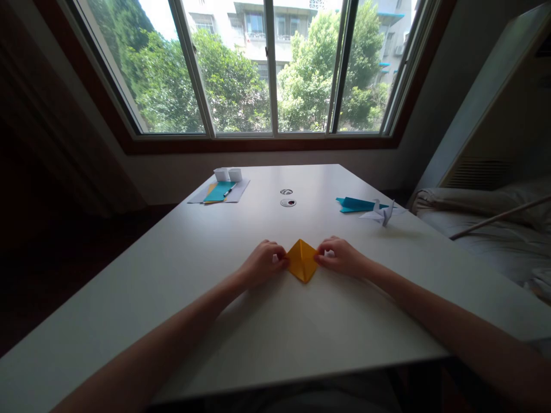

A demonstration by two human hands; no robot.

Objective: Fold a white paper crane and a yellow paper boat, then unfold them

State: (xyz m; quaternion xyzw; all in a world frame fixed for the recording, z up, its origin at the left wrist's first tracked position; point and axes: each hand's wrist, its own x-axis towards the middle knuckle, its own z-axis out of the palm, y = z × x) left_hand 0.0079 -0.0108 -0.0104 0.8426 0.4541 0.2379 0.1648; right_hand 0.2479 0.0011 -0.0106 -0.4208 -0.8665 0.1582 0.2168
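A folded orange paper (302, 261), diamond-shaped with a raised centre crease, lies on the white table (258, 321) in front of me. My left hand (262, 264) pinches its left corner with curled fingers. My right hand (341, 256) pinches its right corner the same way. Both hands rest on the tabletop, one on each side of the paper.
A white paper crane (381, 214) and a folded blue paper (357, 204) lie at the right. Far left are paper sheets (220, 192) with a pen, and a small white box (228, 174). Two round cable holes (287, 197) sit mid-table. A window lies beyond.
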